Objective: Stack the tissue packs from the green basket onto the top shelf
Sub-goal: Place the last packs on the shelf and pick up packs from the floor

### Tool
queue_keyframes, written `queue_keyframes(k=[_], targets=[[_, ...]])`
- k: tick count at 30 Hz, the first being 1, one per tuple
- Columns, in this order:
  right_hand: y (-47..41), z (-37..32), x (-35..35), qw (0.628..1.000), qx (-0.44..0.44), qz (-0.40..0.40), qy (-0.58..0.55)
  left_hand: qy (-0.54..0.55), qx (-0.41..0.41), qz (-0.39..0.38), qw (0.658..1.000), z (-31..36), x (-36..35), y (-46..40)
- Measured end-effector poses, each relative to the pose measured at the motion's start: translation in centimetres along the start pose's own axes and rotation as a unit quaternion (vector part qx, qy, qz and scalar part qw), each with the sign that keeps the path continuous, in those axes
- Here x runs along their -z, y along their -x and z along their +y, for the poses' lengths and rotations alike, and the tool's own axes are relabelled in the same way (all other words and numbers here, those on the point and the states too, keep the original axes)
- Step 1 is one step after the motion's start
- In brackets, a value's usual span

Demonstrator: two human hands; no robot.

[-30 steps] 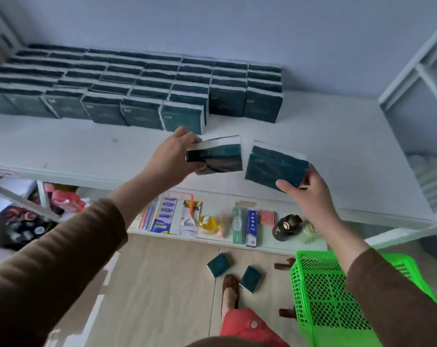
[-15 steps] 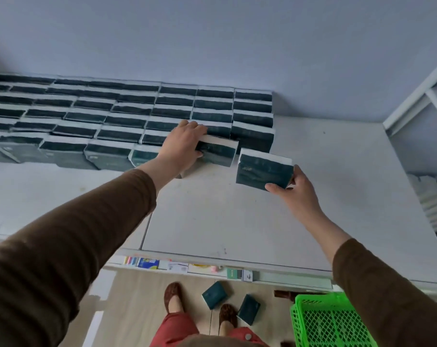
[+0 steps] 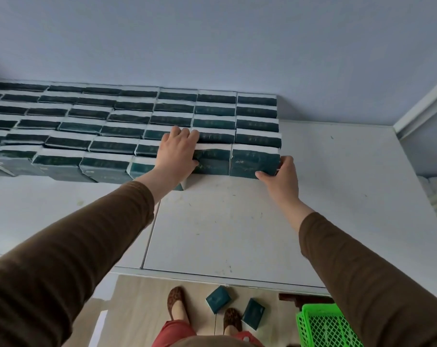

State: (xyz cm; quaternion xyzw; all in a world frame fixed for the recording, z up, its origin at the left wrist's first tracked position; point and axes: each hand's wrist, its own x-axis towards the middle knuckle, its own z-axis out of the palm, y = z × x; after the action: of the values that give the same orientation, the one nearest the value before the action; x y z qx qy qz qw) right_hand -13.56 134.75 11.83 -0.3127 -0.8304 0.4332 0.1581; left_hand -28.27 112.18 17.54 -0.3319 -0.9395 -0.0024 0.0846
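Both hands were kept on the front row: left hand [image 3: 177, 151] laid flat over one tissue pack [image 3: 213, 162], right hand [image 3: 280, 175] gripping the end pack [image 3: 253, 161], evidently to square them against the stacked rows on the top shelf [image 3: 237, 221].

Soft even daylight, wide-angle edge distortion.

Left hand [image 3: 178, 152]: arm stretched forward, palm down, fingers spread flat over the front-row tissue pack [image 3: 213, 162].
Right hand [image 3: 282, 177]: just right of that row, thumb and fingers gripping the end pack [image 3: 253, 161].
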Motion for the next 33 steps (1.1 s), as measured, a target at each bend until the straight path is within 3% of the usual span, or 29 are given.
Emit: queue_keyframes(k=[10, 15, 22, 29, 33], targets=[[1.6, 0.1, 0.8, 1.000, -0.023, -0.002, -0.017, 0.015, 0.031, 0.015, 0.999, 1.8, 0.7, 2.3], [6.6, -0.1, 1.8, 0.987, 0.110, 0.086, 0.083, 0.044, 0.027, 0.057, 0.997, 3.3, 1.6, 6.3], [14.6, -0.6, 1.8, 0.981, 0.155, -0.002, 0.119, 0.060, -0.014, 0.077, 0.995, 4.2, 2.1, 14.8], [27.3, 1.3, 0.6, 0.971, 0.223, 0.010, 0.091, 0.105, -0.038, 0.118, 0.987, 4.4, -0.5, 27.9], [34.6, 6.7, -2.5, 0.985, 0.156, -0.029, 0.061, 0.135, -0.029, 0.102, 0.985, 5.0, -5.3, 36.9]])
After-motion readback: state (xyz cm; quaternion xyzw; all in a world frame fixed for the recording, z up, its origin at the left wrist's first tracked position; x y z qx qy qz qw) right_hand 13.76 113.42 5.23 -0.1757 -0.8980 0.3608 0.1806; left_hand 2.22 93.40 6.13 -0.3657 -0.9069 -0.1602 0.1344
